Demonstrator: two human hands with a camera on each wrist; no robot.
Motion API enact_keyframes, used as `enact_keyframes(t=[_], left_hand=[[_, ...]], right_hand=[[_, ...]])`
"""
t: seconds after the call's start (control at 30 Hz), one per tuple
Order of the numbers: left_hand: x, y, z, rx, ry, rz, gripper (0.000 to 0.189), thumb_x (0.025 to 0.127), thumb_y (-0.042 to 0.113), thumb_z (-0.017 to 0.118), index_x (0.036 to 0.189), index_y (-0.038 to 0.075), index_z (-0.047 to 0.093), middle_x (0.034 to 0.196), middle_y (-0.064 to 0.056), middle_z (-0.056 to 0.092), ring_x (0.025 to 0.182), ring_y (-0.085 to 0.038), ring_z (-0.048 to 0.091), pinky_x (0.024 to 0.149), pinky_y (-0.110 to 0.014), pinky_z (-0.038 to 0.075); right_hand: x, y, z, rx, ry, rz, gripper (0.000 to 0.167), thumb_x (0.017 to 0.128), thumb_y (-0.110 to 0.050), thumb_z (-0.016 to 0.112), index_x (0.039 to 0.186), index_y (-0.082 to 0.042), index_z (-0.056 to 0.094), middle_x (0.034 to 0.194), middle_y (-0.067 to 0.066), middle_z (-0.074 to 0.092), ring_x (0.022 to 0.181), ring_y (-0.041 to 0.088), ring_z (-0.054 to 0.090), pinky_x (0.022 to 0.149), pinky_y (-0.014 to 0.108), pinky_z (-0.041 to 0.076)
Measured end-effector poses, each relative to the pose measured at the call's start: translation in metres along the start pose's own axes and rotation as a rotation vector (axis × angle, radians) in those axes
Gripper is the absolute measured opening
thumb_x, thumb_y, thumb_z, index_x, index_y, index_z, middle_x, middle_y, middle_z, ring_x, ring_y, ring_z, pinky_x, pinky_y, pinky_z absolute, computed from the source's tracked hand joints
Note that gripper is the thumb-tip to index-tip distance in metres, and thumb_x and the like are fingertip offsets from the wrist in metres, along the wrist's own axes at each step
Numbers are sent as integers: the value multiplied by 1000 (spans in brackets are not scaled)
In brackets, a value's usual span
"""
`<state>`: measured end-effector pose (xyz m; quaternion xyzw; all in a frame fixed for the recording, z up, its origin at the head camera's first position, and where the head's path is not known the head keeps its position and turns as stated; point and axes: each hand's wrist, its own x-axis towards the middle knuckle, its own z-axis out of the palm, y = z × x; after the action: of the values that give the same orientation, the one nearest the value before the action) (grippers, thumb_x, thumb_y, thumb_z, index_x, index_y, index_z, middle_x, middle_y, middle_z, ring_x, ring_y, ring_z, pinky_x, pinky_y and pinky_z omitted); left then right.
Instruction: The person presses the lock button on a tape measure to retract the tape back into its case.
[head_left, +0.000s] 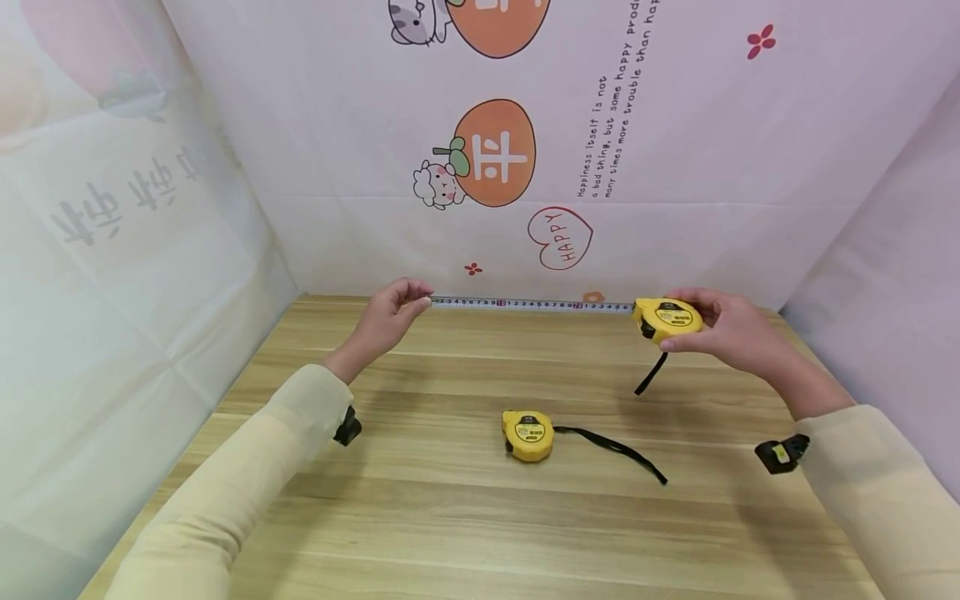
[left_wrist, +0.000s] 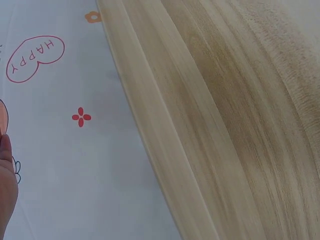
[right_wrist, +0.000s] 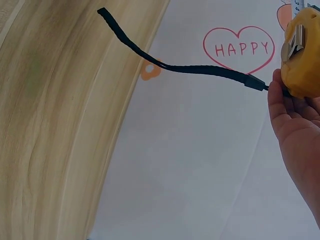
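My right hand (head_left: 731, 332) grips a yellow tape measure (head_left: 670, 320) by its case, and a black wrist strap (right_wrist: 205, 71) dangles from it. Out of the case runs the white blade (head_left: 536, 306), stretched level to the left near the back of the table. Its free end is pinched between the thumb and fingers of my left hand (head_left: 390, 315). In the left wrist view only part of that hand shows at the left edge, and the blade is out of sight. A second yellow tape measure (head_left: 528, 435) lies on the table, its black strap (head_left: 618, 450) trailing right.
The wood-grain table (head_left: 420, 517) meets a white printed cloth backdrop (head_left: 360, 167) at its back edge. Cloth walls also rise at the left (head_left: 112, 292) and right (head_left: 885, 275). A small black camera (head_left: 782, 454) sits at the right wrist, another black device (head_left: 347, 427) at the left.
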<state>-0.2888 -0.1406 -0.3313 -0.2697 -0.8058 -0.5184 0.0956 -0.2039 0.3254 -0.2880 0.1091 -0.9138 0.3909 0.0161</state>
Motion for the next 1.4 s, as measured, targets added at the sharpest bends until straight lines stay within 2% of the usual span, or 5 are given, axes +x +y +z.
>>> enact_keyframes(t=[0.23,0.47,1.4], left_hand=[[0,0,0,-19,-6,5,22,99,10,56,114,-5,59,106,-16,61,99,-23,56,94,-40,45],[-1,2,1,-7,-3,8,20,99,10,56,113,-4,60,105,-13,62,99,-21,57,93,-39,46],[3,5,6,18,-1,38,21,99,11,57,113,-4,60,105,-13,63,98,-23,58,93,-40,47]], right_hand=[[1,-2,1,1,5,23,76,79,-29,83,140,-3,45,132,18,53,98,3,56,75,17,49],[3,-2,2,-7,-4,-12,78,80,-28,83,141,1,44,132,22,52,98,3,55,74,15,49],[7,-1,5,16,-13,-15,77,80,-28,82,141,0,44,132,20,52,97,7,56,74,16,49]])
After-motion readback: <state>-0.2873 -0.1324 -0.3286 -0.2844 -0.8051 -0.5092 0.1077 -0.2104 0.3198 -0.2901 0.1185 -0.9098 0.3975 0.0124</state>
